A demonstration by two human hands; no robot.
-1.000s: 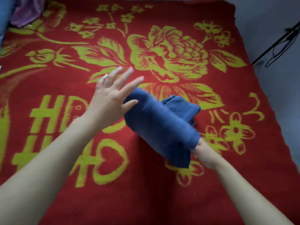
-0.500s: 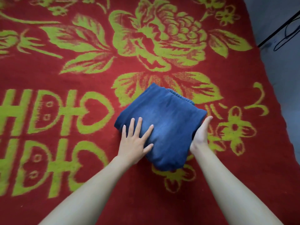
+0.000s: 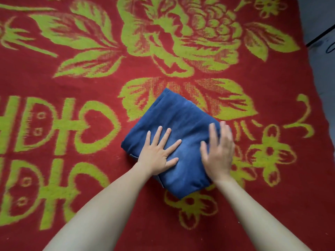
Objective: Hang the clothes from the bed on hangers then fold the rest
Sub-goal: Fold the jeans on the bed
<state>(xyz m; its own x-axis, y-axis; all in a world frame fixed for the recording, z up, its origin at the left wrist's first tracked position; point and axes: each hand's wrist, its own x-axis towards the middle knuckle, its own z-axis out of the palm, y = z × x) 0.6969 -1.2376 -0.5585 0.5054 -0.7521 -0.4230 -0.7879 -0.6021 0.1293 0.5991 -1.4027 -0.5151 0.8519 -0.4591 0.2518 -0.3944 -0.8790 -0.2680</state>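
A folded blue denim garment (image 3: 178,120) lies as a compact rectangle on the red bed blanket with yellow-green flowers (image 3: 90,84). My left hand (image 3: 157,153) lies flat on its near left part with fingers spread and straight. My right hand (image 3: 218,151) rests flat on the garment's right side, fingers straight and blurred by motion, partly over the right edge.
The blanket's right edge (image 3: 308,73) borders a grey floor (image 3: 320,13) with a dark rod or cable (image 3: 321,36) at the upper right. No other clothes or hangers are in view.
The garment went from held in the air to lying on the blanket. My right hand moved from its right edge onto its top; my left hand stays pressed on it.
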